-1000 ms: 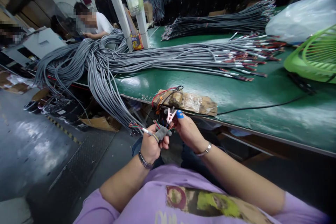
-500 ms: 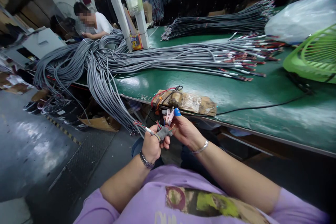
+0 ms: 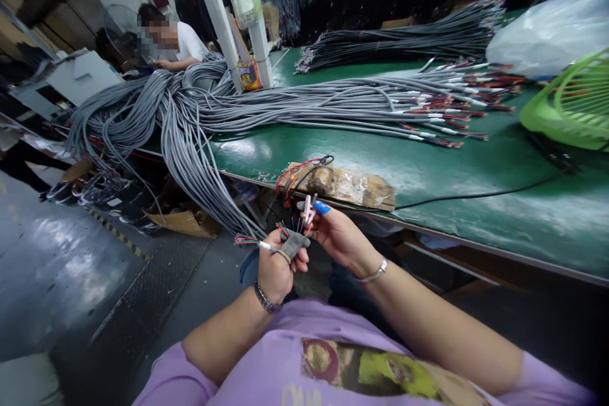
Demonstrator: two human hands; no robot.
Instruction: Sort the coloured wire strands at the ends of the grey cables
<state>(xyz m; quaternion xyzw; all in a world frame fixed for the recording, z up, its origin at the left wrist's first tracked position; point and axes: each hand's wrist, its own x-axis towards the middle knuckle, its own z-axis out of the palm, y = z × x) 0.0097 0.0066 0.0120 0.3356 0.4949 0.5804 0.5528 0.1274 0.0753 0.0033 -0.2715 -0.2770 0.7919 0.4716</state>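
My left hand is closed around a grey cable near its white sleeve, with thin coloured wires pointing left. Grey covers are on some of its fingers. More thin wires fan upward from between those fingers. In my right hand, closed and with blue wrapping on the thumb, is a small pale pink clip-like tool. The tool's tip is right beside the fanned wires; whether it grips one cannot be made out. A board with a lump of wood lies just beyond, on the table edge.
A thick bundle of grey cables hangs over the green table's edge at left. More grey cables lie across it. A green fan, its black cord and a plastic bag are at right. A co-worker sits far left.
The white-sleeved cable end has tipped lower and left in my left hand. My right hand has shifted slightly, and the pink tool has turned more upright. A person's legs now show at far left.
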